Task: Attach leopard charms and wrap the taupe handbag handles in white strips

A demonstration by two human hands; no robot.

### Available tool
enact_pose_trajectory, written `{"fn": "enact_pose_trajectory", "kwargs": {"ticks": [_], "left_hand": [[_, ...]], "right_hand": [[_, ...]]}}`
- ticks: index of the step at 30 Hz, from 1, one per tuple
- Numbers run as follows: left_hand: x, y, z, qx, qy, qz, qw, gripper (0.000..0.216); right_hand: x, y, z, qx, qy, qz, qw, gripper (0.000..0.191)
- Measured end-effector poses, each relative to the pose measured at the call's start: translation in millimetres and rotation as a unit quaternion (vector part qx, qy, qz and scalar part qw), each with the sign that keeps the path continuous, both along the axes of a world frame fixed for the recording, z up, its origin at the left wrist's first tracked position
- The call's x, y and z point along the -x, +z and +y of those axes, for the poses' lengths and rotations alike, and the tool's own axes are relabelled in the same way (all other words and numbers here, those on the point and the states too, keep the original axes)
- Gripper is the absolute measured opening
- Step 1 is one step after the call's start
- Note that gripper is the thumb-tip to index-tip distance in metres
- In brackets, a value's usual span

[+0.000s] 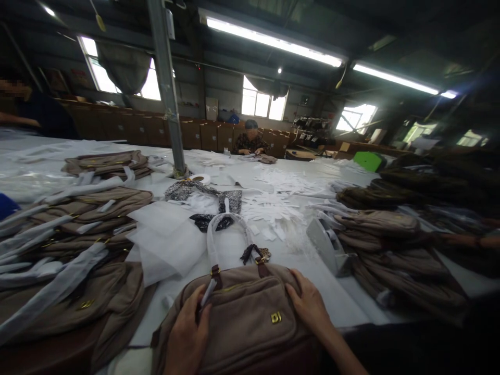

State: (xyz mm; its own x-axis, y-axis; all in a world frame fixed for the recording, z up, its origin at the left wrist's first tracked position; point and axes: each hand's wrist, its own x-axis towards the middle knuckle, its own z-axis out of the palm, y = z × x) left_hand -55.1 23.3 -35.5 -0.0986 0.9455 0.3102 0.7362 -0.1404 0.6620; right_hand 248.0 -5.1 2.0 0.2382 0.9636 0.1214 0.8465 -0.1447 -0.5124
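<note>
A taupe handbag (242,317) stands in front of me at the table's near edge, with a gold metal emblem on its front pocket. Its handle (211,239) arches up, wrapped in white covering, and a dark tassel with a patterned charm (262,254) hangs by the handle's right base. My left hand (186,333) is at the bag's upper left, thumb and fingers closed on a slim whitish piece (208,294) whose exact kind I cannot make out. My right hand (308,302) grips the bag's upper right edge, thumb on the front.
Taupe bags with wrapped handles (113,281) are piled at left, more bags (390,245) at right. White sheets (167,239), scattered white strips (273,203) and a tape roll (200,178) lie on the table. A metal post (167,88) rises there. A person (250,139) sits across.
</note>
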Motion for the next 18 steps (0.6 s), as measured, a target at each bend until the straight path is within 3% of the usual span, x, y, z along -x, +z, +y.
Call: {"fn": "enact_pose_trajectory", "kwargs": {"ticks": [4,7,13,18], "left_hand": [[22.0,5.2,9.2,0.065,0.005,-0.033,0.997,0.043],[27.3,-4.6,12.1,0.051,-0.010,-0.029,0.998,0.039],[25.8,-24.6,12.9,-0.037,-0.026,0.024,0.999,0.036],[29.6,-25.0,14.7,-0.065,-0.040,0.036,0.996,0.030]], "right_hand": [[-0.1,20.7,2.2,0.039,0.013,0.042,0.998,0.034],[-3.2,27.3,34.3,0.015,0.039,0.063,0.997,0.040],[16.1,8.7,126.6,0.068,0.132,0.075,0.986,0.051],[33.2,-7.9,151.5,0.103,0.126,0.051,0.985,0.046]]}}
